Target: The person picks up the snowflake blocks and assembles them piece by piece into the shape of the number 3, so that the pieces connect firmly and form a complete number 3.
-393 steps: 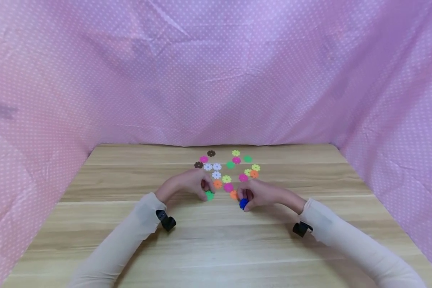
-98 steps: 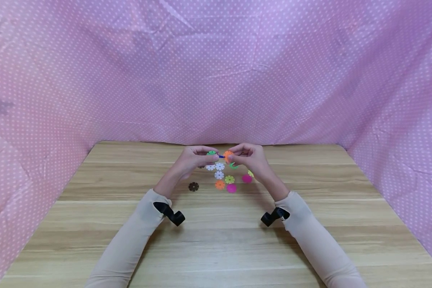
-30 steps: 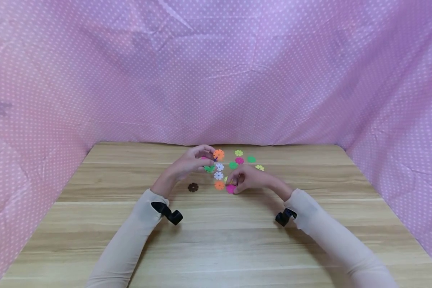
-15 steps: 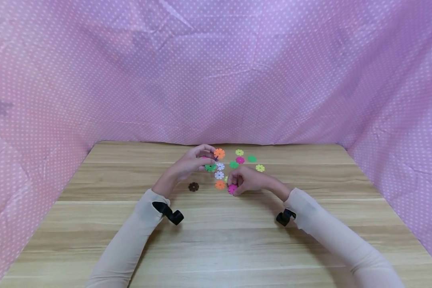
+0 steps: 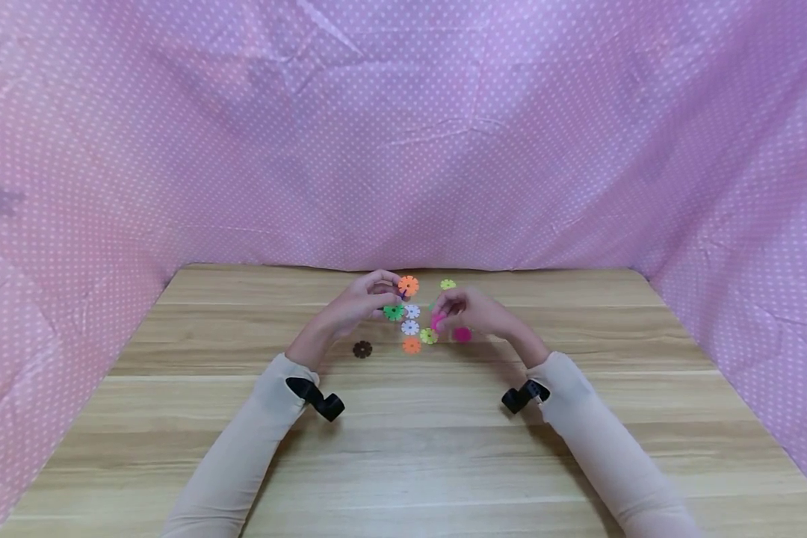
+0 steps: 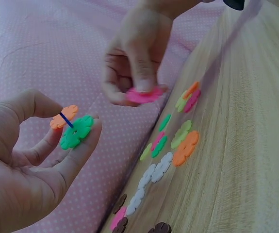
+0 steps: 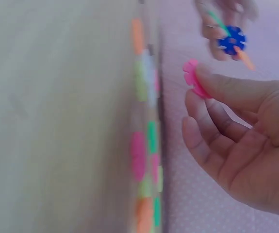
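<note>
My left hand (image 5: 353, 306) holds a small assembly of notched, flower-shaped plastic discs above the table. In it, a green disc (image 6: 77, 132) and an orange disc (image 6: 65, 117) are slotted onto a blue disc (image 7: 232, 41), which shows edge-on in the left wrist view. Thumb and fingers pinch around these joined pieces. To the right, my right hand (image 5: 480, 312) pinches a pink disc (image 7: 193, 77) between thumb and index finger, raised over the table. A gap separates the pink disc from the assembly.
Loose discs lie flat beneath the hands: white (image 5: 410, 327), yellow (image 5: 429, 336), orange (image 5: 412, 345) and pink (image 5: 462, 335) among them. One brown disc (image 5: 362, 349) sits apart, toward the front left. Pink dotted cloth (image 5: 403, 149) hangs behind the wooden table (image 5: 403, 463).
Earlier, the green and blue discs were in separate hands; now they are joined with an orange one in my left. My right hand has just lifted a pink disc off the table.
</note>
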Demonstrator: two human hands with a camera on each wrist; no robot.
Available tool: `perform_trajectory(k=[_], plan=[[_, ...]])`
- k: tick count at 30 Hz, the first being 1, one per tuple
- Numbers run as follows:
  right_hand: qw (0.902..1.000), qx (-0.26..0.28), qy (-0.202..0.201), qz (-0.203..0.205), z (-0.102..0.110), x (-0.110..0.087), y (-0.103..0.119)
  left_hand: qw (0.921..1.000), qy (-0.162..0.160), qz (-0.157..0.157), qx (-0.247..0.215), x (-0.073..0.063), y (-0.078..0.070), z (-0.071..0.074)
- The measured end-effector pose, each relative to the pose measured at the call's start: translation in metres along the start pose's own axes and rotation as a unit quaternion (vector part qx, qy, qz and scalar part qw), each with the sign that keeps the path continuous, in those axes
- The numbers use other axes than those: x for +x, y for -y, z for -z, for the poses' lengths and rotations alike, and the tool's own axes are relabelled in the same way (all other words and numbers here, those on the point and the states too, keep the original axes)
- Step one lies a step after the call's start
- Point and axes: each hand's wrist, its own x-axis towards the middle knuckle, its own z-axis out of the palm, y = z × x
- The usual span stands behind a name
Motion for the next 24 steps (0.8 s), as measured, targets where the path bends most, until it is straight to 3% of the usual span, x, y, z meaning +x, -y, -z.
perform_trajectory(k=[4,8,15,24], plan=[[0.9962,0.043,-0.075,0.008,0.007,0.008,0.009,0.9999,0.000,-0.006,-0.011,0.000,0.000,0.000],[0.9874,0.097,-0.125,0.002,0.009,0.014,0.019,0.9998,-0.002,-0.011,-0.019,0.000,0.001,0.001],[0.9774,0.130,-0.167,-0.009,0.005,0.022,0.026,0.9994,-0.027,-0.014,-0.018,-0.001,0.000,0.001],[0.9651,0.154,-0.210,0.032,-0.002,0.024,0.022,0.9991,-0.031,-0.020,-0.020,0.001,-0.002,0.003]])
